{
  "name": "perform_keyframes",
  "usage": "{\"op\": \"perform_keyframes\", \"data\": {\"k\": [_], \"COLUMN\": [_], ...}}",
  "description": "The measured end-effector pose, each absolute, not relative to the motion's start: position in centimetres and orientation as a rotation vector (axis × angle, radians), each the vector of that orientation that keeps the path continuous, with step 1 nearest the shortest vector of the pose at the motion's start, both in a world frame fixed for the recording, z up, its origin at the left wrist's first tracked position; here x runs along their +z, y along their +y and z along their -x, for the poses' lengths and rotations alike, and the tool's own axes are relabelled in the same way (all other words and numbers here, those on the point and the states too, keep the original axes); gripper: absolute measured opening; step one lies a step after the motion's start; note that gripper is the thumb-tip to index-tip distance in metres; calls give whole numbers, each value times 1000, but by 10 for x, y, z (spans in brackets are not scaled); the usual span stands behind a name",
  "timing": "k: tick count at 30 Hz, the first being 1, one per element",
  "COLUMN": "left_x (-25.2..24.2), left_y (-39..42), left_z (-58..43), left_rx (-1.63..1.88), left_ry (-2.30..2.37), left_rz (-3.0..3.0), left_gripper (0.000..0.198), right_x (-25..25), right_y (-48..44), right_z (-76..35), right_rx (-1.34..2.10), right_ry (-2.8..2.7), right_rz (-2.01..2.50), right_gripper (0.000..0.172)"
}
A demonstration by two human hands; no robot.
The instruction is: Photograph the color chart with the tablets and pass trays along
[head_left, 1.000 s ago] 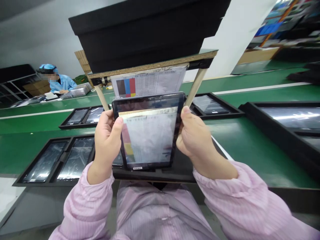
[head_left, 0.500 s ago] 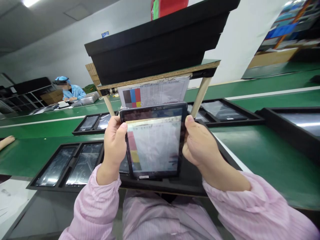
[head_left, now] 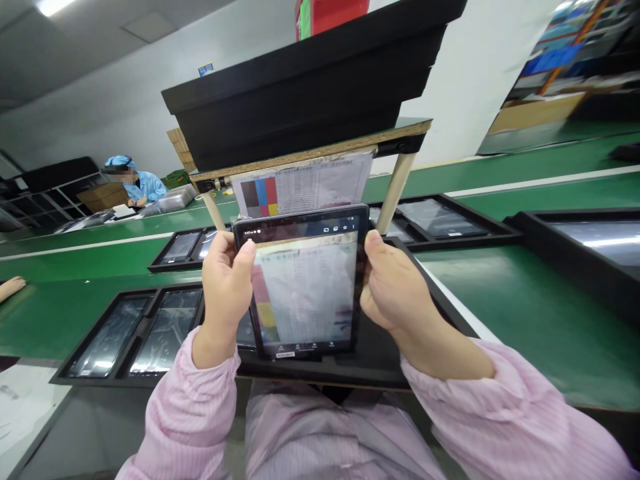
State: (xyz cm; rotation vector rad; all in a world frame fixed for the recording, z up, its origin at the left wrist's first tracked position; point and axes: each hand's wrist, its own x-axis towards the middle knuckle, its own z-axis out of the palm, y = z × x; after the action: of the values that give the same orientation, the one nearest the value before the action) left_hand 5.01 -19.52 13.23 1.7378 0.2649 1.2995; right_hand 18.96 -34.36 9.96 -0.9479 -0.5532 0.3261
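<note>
A black tablet [head_left: 307, 293] is held upright in front of me, its lit screen showing a photo of a printed sheet with icon rows above and below. My left hand [head_left: 227, 287] grips the tablet's left edge, thumb on the front near the top corner. On the opposite edge, my right hand [head_left: 395, 283] is closed with its thumb along the frame; its other fingers are partly hidden behind. Behind the tablet hangs the printed sheet [head_left: 320, 183] with colour blocks, its lower part covered. Beneath the tablet lies a black tray [head_left: 380, 360].
Black trays with tablets lie at left [head_left: 135, 333], behind [head_left: 445, 217] and at right [head_left: 595, 247] on the green bench [head_left: 480, 280]. A wooden shelf [head_left: 320, 160] carries stacked black trays [head_left: 310, 87]. A co-worker [head_left: 143, 183] in blue sits far left; another person's hand [head_left: 11, 287] shows at the left edge.
Icons and a status bar have appeared over the photo on the tablet's screen. Both hands keep their hold, and the whole view has shifted slightly.
</note>
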Motion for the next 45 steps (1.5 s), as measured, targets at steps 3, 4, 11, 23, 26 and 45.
{"op": "perform_keyframes", "data": {"k": [3, 4, 11, 23, 26, 45], "left_x": [120, 112, 20, -1, -2, -9], "left_y": [-195, -198, -241, -257, -257, -257], "left_z": [-41, -36, -2, -7, -8, -9], "left_rx": [1205, 1189, 1097, 1251, 1274, 1289], "left_ry": [137, 140, 552, 639, 640, 692], "left_rz": [-1666, -1689, -2212, -2465, -2476, -2496], "left_gripper": [21, 25, 98, 123, 124, 132], "right_x": [98, 98, 99, 98, 98, 95], "right_y": [-344, -344, -344, -342, -342, -342], "right_z": [-190, -190, -191, -190, -190, -192], "right_rx": [330, 332, 376, 274, 246, 157], "right_ry": [-559, -561, -532, -564, -593, -705], "right_rz": [954, 945, 916, 938, 972, 1043], "right_gripper": [55, 55, 54, 36, 35, 40]}}
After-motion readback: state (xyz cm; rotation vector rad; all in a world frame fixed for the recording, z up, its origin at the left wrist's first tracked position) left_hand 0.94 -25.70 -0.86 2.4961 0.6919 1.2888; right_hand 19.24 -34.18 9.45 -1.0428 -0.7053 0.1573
